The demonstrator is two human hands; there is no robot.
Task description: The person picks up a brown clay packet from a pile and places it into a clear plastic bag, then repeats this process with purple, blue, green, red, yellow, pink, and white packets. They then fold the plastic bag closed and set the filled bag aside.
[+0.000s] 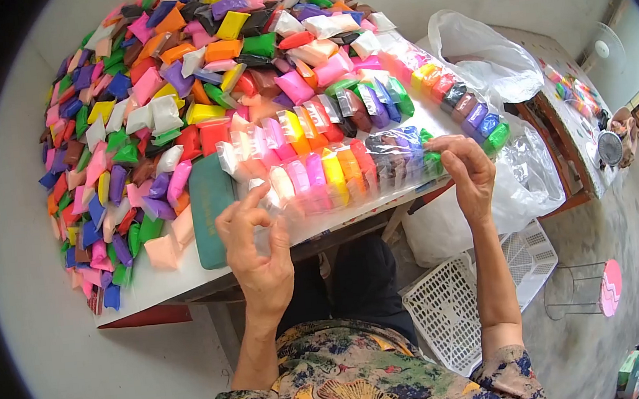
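Note:
A clear plastic bag [312, 200] lies along the table's front edge, with a row of small soft coloured packets [334, 176] inside, from pale pink through yellow and red to dark, blue and green. My left hand [256, 256] is at the bag's left end, fingers curled on the clear film; the exact contact is hard to see. At the other end, my right hand [473, 177] pinches the film between thumb and fingers, beside the green packet. Just behind lies another row of wrapped packets [316, 123]. A dark green box [213, 210] stands left of the bag.
A large heap of loose coloured packets [151, 131] covers the table's left and back. One more filled bag [464, 105] lies at the right. Clear plastic sacks [491, 67] hang by the table's right side. White plastic baskets [449, 310] and a pink-topped stool [610, 288] stand on the floor.

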